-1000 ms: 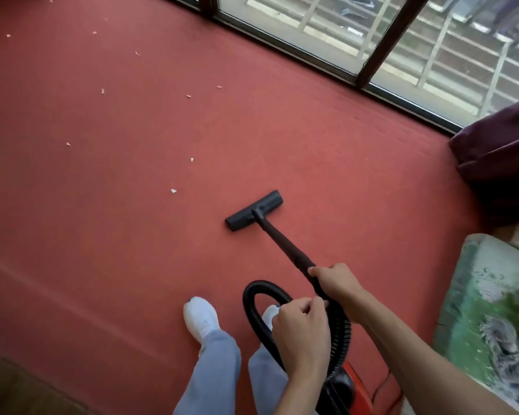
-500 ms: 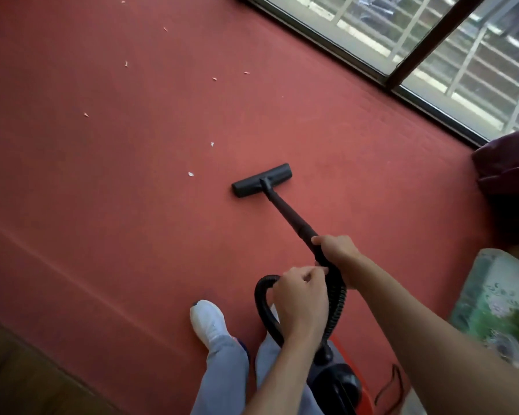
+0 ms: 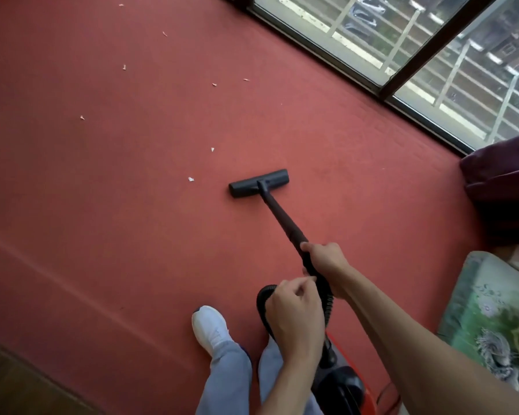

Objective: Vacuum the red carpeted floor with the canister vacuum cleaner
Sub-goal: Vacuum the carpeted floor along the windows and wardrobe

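Gripping the wand (image 3: 279, 214) in the right hand (image 3: 324, 262) and the hose (image 3: 262, 298) in the left hand (image 3: 294, 313), resting the floor head (image 3: 259, 183) on the red carpet (image 3: 117, 205) ahead of both, probably risking missing the scraps (image 3: 191, 179) farther left or tugging over the canister (image 3: 339, 387) behind.

A single view is given, taken by a wide-angle camera worn on the head and aimed forward and steeply down. The red carpeted floor (image 3: 117, 220) is seen from standing height and fills most of the frame. Closest to the lens, low and right of centre, are the left hand (image 3: 294, 316) on the black ribbed hose (image 3: 328, 304) and the right hand (image 3: 327, 262) on the black vacuum wand (image 3: 282, 217). The dark-framed glass window (image 3: 441, 40) is cut slantwise across the upper right corner.
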Tool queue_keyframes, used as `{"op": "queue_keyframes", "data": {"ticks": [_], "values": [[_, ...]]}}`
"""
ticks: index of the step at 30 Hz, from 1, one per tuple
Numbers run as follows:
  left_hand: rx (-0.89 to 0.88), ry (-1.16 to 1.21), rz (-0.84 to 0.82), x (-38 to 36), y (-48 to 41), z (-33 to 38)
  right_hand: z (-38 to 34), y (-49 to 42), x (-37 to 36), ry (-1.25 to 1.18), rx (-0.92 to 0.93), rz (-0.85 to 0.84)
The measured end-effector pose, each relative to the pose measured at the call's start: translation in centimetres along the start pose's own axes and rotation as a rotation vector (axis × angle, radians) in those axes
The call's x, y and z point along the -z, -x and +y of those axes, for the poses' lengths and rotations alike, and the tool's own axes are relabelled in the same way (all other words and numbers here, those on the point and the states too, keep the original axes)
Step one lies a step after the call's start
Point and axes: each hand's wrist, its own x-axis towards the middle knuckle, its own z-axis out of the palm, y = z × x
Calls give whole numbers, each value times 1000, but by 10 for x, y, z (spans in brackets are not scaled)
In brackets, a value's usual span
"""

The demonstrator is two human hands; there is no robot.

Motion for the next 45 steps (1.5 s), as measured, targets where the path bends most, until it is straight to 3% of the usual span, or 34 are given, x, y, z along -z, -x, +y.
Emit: {"op": "queue_keyframes", "data": {"ticks": [8,11,16,26,33,45], "values": [[48,216,173,67,-21,1,-36,22,-78,122,92,-48],[100,178,246,92,-25,5,-42,28,-105,197,97,-54],[152,132,207,116,-44,-5,-47,32,-134,240,70,-46],[127,239,319,129,-91,-4,-87,12,-184,263,127,-59],[145,201,292,120,-96,1,-92,7,-173,297,124,-57],[186,-33,145,102,-55,-7,-28,35,-114,108,-43,-7]]}}
